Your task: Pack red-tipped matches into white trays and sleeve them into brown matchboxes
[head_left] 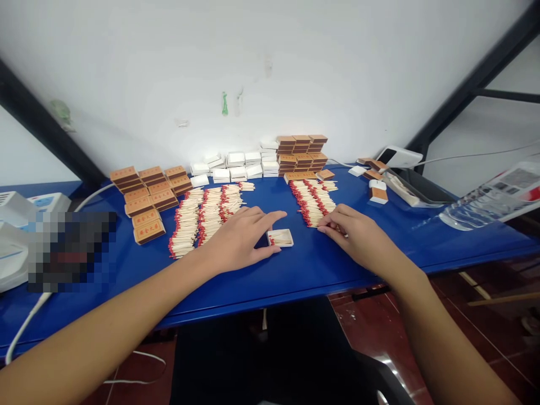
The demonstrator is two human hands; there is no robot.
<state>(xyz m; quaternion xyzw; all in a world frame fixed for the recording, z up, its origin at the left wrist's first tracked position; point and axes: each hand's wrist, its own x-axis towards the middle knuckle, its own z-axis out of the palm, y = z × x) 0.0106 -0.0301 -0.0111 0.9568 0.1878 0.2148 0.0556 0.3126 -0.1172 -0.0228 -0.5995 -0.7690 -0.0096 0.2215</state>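
A small white matchbox tray (282, 238) lies on the blue table, with a few red-tipped matchsticks inside. My left hand (240, 239) is open beside it, thumb and forefinger spread around its left end. To the right, my right hand (350, 225) has its fingertips pinched together at the near end of a red-headed matchstick row (311, 205). They close on a matchstick there, mostly hidden by the fingers. Wider rows of matchsticks (185, 225) lie left of and partly behind my left hand.
Brown matchboxes (149, 225) are stacked at left, with another brown stack (301, 154) against the wall. White trays (236, 158) stand between them. At right are loose boxes (378, 192), a white device (400, 156) and a clear plastic package (485, 194). White cables cross the left side.
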